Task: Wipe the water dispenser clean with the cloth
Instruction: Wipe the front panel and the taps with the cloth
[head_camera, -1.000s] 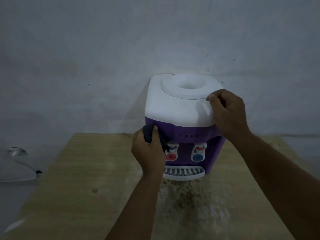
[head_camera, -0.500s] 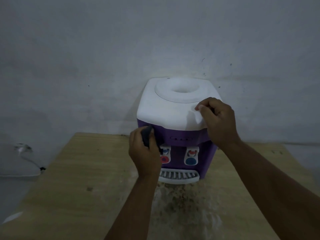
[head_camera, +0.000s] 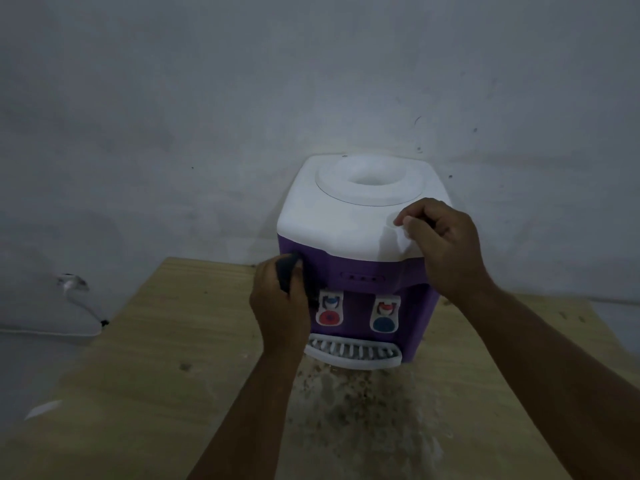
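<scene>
The water dispenser (head_camera: pixel 339 223), purple with a white top, stands on a wooden table (head_camera: pixel 156 341) against the wall. My left hand (head_camera: pixel 280 306) grips a dark cloth (head_camera: pixel 286 271) and presses it on the purple front at its left edge, just under the white top and beside the red tap (head_camera: pixel 329 315). My right hand (head_camera: pixel 446 244) holds the top's front right corner with curled fingers. The blue tap (head_camera: pixel 383 322) and the white drip tray (head_camera: pixel 353 353) are uncovered.
A speckled, whitish stain (head_camera: pixel 363 410) spreads over the table in front of the drip tray. A thin cable (head_camera: pixel 74 285) hangs along the wall at the left, past the table's edge. The grey wall stands close behind the dispenser.
My left hand has slid the cloth a little up and leftward along the purple front. My right hand has stayed on the top's right corner. The view has shifted slightly.
</scene>
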Action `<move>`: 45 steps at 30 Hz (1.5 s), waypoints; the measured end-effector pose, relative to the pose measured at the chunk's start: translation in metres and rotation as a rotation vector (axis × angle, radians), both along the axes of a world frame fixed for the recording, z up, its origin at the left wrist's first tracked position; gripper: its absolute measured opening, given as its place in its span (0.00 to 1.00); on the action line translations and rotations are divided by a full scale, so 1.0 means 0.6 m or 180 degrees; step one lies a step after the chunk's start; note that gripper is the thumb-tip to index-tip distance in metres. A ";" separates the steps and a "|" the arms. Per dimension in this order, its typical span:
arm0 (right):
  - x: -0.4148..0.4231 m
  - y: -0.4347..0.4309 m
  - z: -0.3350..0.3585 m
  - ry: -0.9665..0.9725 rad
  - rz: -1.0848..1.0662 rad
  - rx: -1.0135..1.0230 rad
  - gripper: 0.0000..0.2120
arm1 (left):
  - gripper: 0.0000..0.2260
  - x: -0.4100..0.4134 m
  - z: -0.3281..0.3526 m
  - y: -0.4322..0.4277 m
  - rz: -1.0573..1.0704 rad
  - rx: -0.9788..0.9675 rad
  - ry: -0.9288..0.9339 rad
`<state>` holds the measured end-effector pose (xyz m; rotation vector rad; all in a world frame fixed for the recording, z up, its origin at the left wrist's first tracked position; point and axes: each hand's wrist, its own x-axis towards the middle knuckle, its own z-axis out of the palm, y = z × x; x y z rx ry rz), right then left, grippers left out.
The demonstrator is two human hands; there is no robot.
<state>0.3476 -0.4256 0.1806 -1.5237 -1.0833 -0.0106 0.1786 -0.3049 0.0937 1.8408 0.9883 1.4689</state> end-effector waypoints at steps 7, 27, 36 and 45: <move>0.001 -0.003 0.002 0.0003 0.0121 -0.0012 0.09 | 0.03 0.030 -0.001 -0.046 0.0079 -0.0356 -0.0222; 0.019 -0.016 0.007 0.0052 0.0452 -0.0068 0.06 | 0.08 0.066 -0.004 -0.135 -0.0501 0.0268 -0.0124; 0.024 -0.016 0.007 0.0178 0.0450 -0.0096 0.06 | 0.07 0.099 -0.012 -0.156 -0.0223 0.0245 -0.0114; 0.018 -0.051 0.035 0.0721 0.0273 0.0256 0.09 | 0.08 0.101 0.004 -0.167 -0.0948 0.0449 0.0356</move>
